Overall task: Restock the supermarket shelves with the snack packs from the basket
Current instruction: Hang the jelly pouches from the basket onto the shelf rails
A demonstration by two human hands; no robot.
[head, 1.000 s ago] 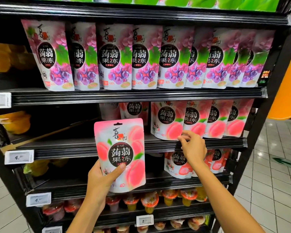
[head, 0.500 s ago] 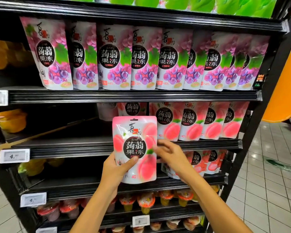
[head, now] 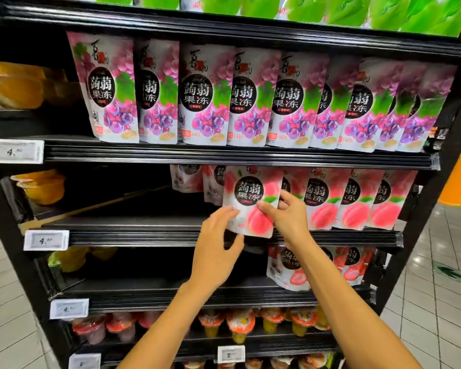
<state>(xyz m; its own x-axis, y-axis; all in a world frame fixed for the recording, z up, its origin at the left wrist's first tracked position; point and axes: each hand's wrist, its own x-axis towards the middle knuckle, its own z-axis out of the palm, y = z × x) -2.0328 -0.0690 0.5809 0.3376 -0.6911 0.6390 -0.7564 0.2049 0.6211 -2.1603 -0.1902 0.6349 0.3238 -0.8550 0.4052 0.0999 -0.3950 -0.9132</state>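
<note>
The peach pack (head: 250, 193) is almost set on the middle shelf (head: 133, 233), left of the peach row (head: 354, 203). Its edge is pinched by the right hand (head: 288, 219) and touched by the spread fingers of the left hand (head: 216, 243). Much shelf is left unfilled.

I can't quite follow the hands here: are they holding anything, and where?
The right hand pinches the peach pack by its right edge, thumb on the front. The left hand only touches its lower left corner with loose fingers.
</note>
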